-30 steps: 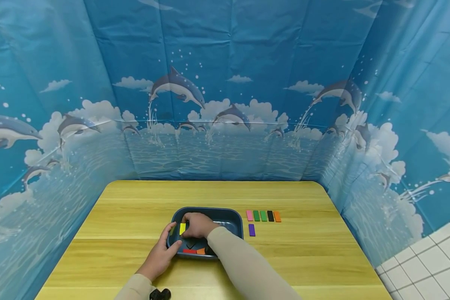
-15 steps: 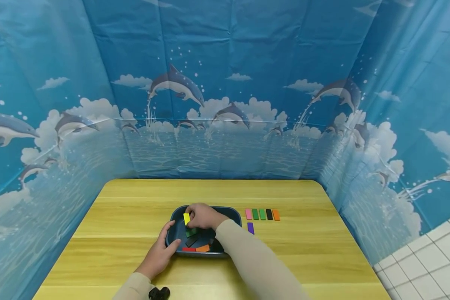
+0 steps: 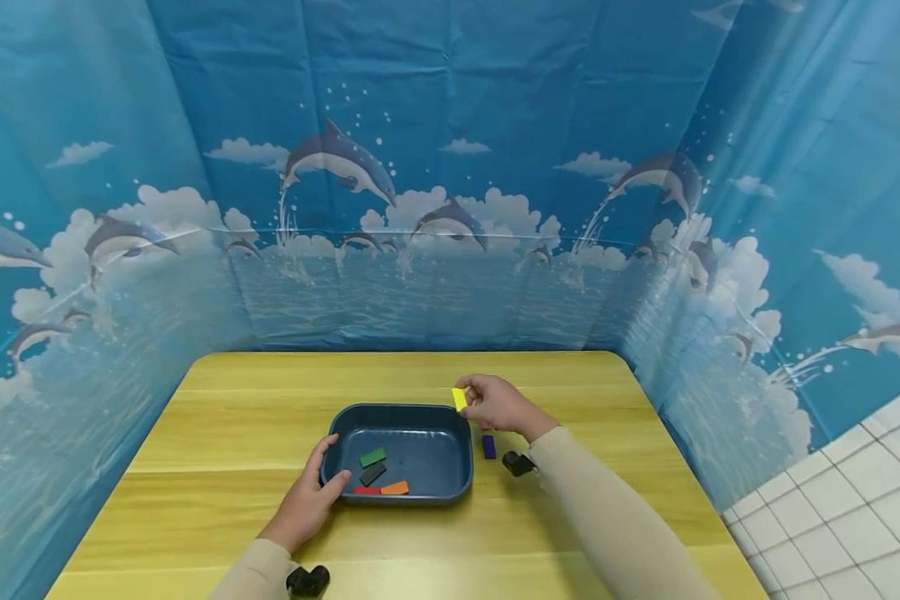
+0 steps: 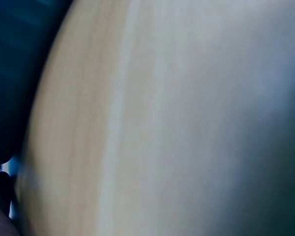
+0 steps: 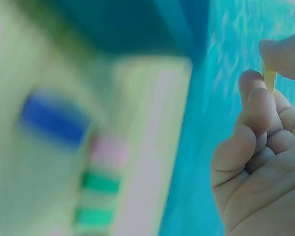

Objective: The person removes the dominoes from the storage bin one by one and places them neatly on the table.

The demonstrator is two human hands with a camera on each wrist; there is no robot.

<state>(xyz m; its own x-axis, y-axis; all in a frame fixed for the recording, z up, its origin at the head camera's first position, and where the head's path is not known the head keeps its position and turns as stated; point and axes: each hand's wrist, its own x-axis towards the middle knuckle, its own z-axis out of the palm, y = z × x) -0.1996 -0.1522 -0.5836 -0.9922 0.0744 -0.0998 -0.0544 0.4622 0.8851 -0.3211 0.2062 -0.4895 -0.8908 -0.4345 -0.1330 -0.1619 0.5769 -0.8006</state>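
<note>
My right hand [image 3: 504,408] pinches a flat yellow block [image 3: 459,399] between thumb and fingertips, raised over the tray's back right corner. The right wrist view shows the yellow block [image 5: 269,78] edge-on under the thumb. At the left end of the dark blue tray [image 3: 438,500], my left hand [image 3: 305,502] holds the rim, with its thumb over the front left corner. Inside the tray lie a green block [image 3: 372,457], a black block [image 3: 372,474], a red block [image 3: 367,491] and an orange block [image 3: 395,488].
Right of the tray, a purple block [image 3: 489,447] lies on the wooden table [image 3: 270,383]. A pink block [image 5: 110,151] and green blocks [image 5: 99,182] form a row there, mostly hidden by the right hand in the head view. A dolphin-print curtain [image 3: 435,292] surrounds the table.
My right hand has lifted the yellow block out of the tray and carried it rightward past the tray's right end. My left hand stays at the tray's left rim.
</note>
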